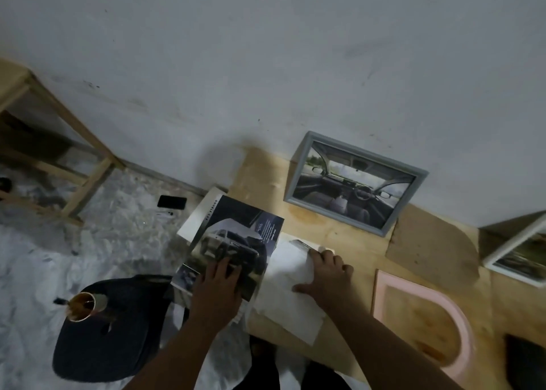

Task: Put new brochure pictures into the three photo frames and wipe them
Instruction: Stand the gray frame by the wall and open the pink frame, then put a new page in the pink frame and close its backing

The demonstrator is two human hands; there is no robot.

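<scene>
While the grey frame [356, 182] already leans against the wall with a car-interior picture in it, well beyond both hands, we judge the step in hand to be taking the next picture from the brochure [233, 242]. Left hand [218, 283] lies flat on the open brochure page, fingers straight, pinning it to the worktop [348, 242]; that grip holds nothing. Right hand [328, 271] presses spread fingers on a white sheet [291, 289] just right of the brochure; whether its fingertips pinch the small dark-edged piece at the sheet's far corner we cannot tell. The pink frame [425, 321] lies flat and empty just right of the right hand; a white frame [517, 253] stands further right, picture inside. Next move, in our judgement: free one page cleanly, size it to the pink frame, keeping the left hand steady against tearing.
</scene>
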